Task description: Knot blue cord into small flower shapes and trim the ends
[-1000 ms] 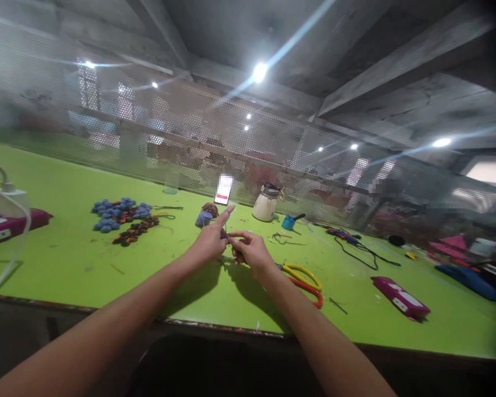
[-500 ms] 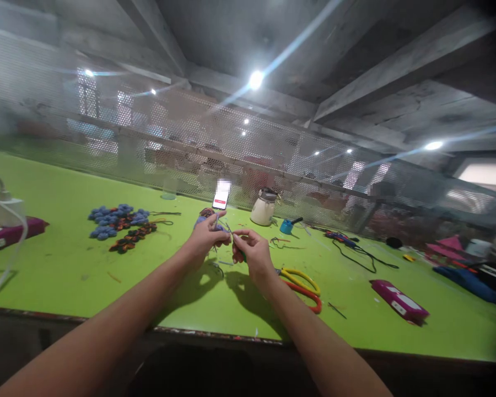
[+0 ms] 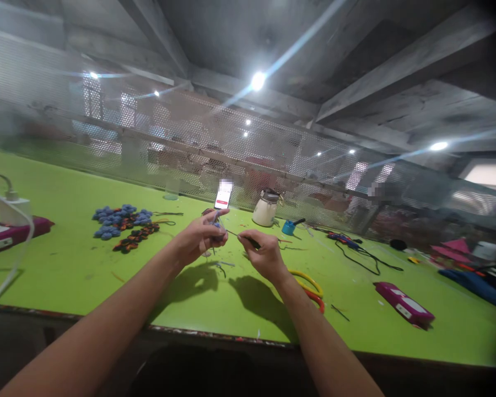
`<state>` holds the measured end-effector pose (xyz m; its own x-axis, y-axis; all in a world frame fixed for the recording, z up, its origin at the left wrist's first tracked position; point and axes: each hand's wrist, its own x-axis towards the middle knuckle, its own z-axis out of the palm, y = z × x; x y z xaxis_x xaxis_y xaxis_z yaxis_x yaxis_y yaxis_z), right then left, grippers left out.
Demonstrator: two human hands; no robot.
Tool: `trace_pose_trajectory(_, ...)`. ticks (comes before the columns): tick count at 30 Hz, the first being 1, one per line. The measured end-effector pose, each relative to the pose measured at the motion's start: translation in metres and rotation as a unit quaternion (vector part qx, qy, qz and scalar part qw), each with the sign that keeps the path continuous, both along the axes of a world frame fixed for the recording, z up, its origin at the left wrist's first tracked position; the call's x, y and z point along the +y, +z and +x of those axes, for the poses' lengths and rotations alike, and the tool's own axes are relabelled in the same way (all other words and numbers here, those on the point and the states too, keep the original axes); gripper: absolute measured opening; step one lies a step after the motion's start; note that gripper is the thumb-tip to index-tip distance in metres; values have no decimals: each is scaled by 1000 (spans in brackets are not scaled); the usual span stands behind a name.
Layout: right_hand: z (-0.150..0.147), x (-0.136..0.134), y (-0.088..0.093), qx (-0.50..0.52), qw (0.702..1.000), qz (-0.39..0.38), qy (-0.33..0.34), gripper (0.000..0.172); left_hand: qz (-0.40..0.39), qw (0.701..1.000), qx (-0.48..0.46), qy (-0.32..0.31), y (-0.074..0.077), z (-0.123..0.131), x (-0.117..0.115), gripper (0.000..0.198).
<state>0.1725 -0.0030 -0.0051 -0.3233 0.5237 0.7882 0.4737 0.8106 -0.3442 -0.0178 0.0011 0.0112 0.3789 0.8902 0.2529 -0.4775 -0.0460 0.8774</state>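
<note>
Over the green table (image 3: 215, 314), my left hand (image 3: 198, 238) pinches a small blue-purple crochet piece (image 3: 217, 225), with yarn running over its raised fingers. My right hand (image 3: 267, 256) is closed around the handle of a crochet hook (image 3: 233, 234). Its thin shaft points left and reaches toward the blue piece; whether the tip sits in a loop is too small to tell. Beneath the right forearm lie scissors (image 3: 311, 282) with yellow and red handles, their blades hidden. Short yarn scraps (image 3: 222, 270) lie below the hands.
To the left lie blue crocheted flowers (image 3: 107, 218) and a black-orange crocheted strip (image 3: 134, 240). A lit phone (image 3: 222, 199) stands behind my hands, beside a cream jug (image 3: 265, 210) and a small teal pot (image 3: 288, 227). Purple power strips (image 3: 404, 306) lie at both sides. A mesh screen backs the table.
My right hand has drawn away to the right from the left hand and turned, so the hook's shaft now shows between them. The scissors are more covered by the right arm.
</note>
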Motion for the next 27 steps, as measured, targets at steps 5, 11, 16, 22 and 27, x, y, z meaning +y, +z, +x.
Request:
trace_pose_trajectory(5, 1, -1, 4, -1, 1000, -20, 14, 15, -28, 1000, 7, -11, 1, -4, 2, 65)
trace_pose_trajectory(11, -3, 2, -4, 103, 976, -171, 90, 16, -44, 999, 15, -20, -2, -4, 9, 43)
trace_pose_trajectory(16, -8, 6, -9, 192, 934, -265, 145, 20, -79, 997, -21, -2, -6, 2, 12, 20)
trace_pose_trajectory(22, -10, 11, -9, 254, 918, -282, 112, 21, -104, 994, 6, 17, -12, 10, 12, 25)
trace_pose_trajectory(27, -9, 16, -13, 254, 923, -276, 81, 22, -65, 993, 93, 10, -15, 13, 13, 38)
